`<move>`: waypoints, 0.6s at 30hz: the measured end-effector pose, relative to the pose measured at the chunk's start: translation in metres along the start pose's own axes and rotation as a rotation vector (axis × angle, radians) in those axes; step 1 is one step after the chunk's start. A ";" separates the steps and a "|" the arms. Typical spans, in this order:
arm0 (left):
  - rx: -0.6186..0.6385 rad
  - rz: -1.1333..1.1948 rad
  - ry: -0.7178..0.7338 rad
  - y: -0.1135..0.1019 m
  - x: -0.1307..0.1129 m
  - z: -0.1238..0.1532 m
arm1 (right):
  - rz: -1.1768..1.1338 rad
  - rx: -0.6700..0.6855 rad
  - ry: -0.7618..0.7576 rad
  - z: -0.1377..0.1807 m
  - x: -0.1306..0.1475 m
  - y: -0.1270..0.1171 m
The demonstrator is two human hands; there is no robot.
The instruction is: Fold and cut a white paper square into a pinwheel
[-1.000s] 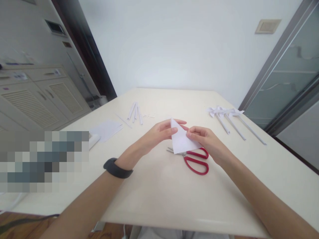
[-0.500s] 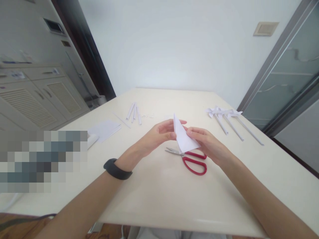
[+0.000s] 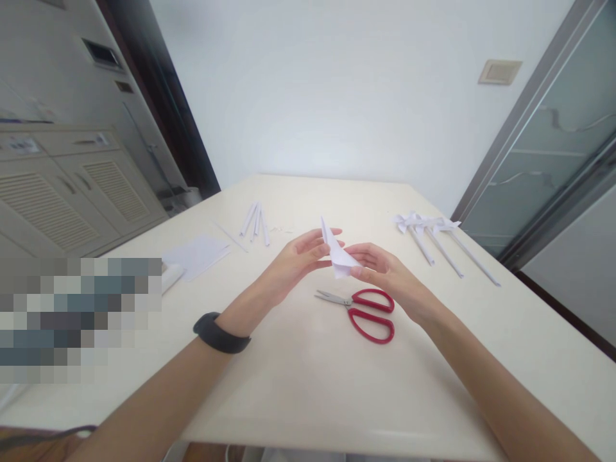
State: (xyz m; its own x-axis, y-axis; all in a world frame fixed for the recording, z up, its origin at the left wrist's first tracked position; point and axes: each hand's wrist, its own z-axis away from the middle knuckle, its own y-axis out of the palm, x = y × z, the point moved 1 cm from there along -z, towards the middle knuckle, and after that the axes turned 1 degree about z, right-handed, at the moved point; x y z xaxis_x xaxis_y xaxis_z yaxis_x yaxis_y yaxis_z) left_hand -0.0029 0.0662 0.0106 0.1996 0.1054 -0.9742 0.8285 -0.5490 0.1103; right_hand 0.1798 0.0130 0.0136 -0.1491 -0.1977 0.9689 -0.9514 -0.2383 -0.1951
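Observation:
A piece of white paper point(image 3: 335, 256), folded to a point at the top, is held above the table between both hands. My left hand point(image 3: 296, 262) pinches its left side with thumb and fingers. At the lower right corner, my right hand point(image 3: 389, 276) grips the paper, its thumb in front and the other fingers behind. The sheet bends open along its folds. Below the hands lie red-handled scissors point(image 3: 347, 301), blades pointing left and slightly apart.
Several white paper rolls point(image 3: 256, 221) lie at the back left, near a thin stick point(image 3: 231, 236) and small paper scraps point(image 3: 279, 229). Flat white sheets point(image 3: 197, 253) are further left. Paper pinwheels on rolled sticks point(image 3: 426, 237) rest at the right. A wall point(image 3: 332, 96) rises behind the table.
The folded paper has turned and its layers have spread apart. My right hand has shifted its hold to the lower corner, and more of the scissors shows now.

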 end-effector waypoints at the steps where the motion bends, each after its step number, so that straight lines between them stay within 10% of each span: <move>1: 0.009 0.005 0.001 0.000 0.000 0.000 | 0.000 -0.006 0.000 0.000 0.001 0.000; 18: 0.009 -0.023 -0.085 0.004 0.006 0.002 | 0.126 -0.318 -0.080 -0.003 -0.010 -0.003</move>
State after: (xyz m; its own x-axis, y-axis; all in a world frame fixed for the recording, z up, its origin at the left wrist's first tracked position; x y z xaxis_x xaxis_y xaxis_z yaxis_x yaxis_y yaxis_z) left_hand 0.0005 0.0627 0.0049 0.1349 0.0472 -0.9897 0.8275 -0.5548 0.0864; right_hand 0.1830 0.0188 0.0046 -0.2607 -0.2837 0.9228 -0.9652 0.0983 -0.2424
